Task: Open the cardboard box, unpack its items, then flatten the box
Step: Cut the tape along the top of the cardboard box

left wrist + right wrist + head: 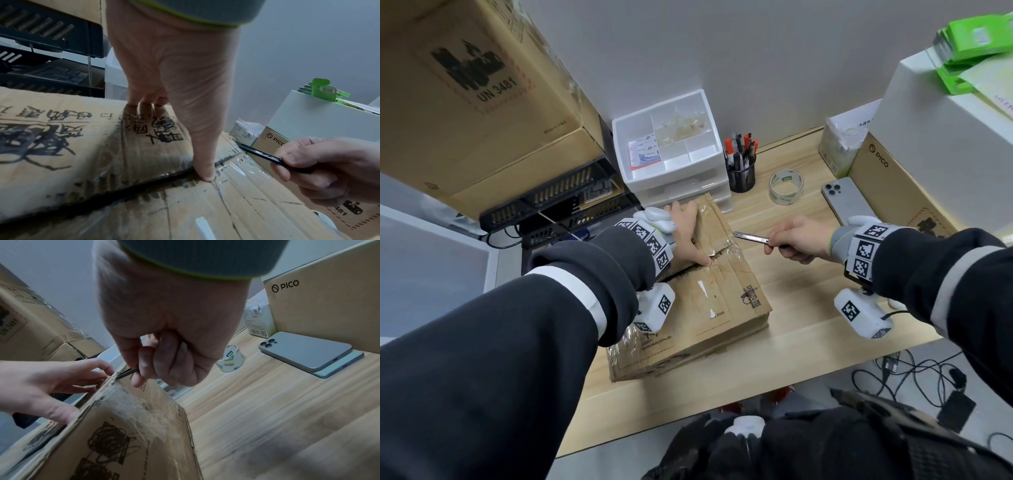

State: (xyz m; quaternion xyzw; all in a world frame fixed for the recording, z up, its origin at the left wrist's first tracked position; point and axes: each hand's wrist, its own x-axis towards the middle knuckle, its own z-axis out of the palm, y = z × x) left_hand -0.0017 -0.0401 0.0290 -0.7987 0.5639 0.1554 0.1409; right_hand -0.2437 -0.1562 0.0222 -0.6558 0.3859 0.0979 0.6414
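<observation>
The worn brown cardboard box [709,294], taped with clear film along its top seam, lies on the pale wooden desk [808,325] towards the front edge and left of the middle; its two top flaps meet at a dark seam that looks partly parted near the left thumb, while clear tape [242,164] bridges it at the right end; the step in hand, as I judge it, is slitting that last stretch of tape so the flaps can lift.

The left hand [685,233] lies spread on the far flap, fingers straight and reaching to the far edge, thumb tip pressed at the seam; it holds nothing and only pins the box down. The right hand [798,241] is curled round a slim dark utility knife [751,237], pinched near the blade, whose tip points at the box's right end of the seam, very near it; whether it touches the tape I cannot tell.

To do this well: keep the blade shallow, so that whatever is inside is not scored; run it along the seam line rather than across a flap; draw the left thumb back off the seam first, since it sits in the knife's likely path; keep downward pressure on the far flap so the box does not slide.

Beyond the box stand a white plastic drawer unit [671,147], a black mesh pen cup [741,173], a roll of clear tape [786,186] and a grey phone [847,200] near the desk's back right.
</observation>
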